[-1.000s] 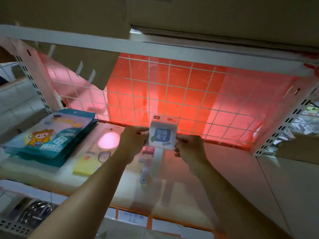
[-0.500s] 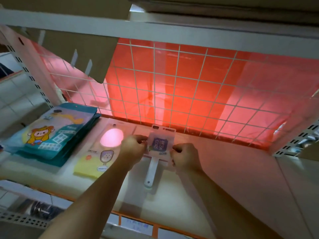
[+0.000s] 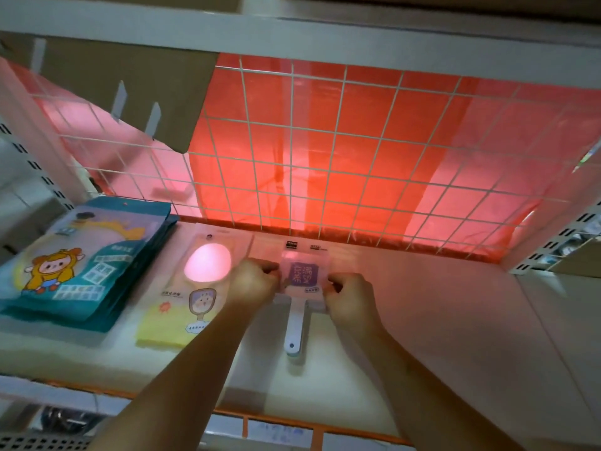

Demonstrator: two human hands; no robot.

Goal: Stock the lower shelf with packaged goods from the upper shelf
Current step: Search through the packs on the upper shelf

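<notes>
While both arms reach in over the white shelf [image 3: 455, 336], the left hand [image 3: 252, 281] and right hand [image 3: 349, 299] pinch opposite edges of a clear packet with a purple label [image 3: 304, 275], fingers curled shut on it. It lies flat near the red-backed wire grid [image 3: 325, 151], its white handle [image 3: 294, 330] pointing toward the shelf's front edge. Just left lies a yellow mirror packet [image 3: 192, 294], then a stack of teal pouches [image 3: 81, 268].

left hand [image 3: 252, 281] + right hand [image 3: 349, 299] | gripping brush pack [image 3: 304, 275] | on shelf [image 3: 439, 336]
</notes>
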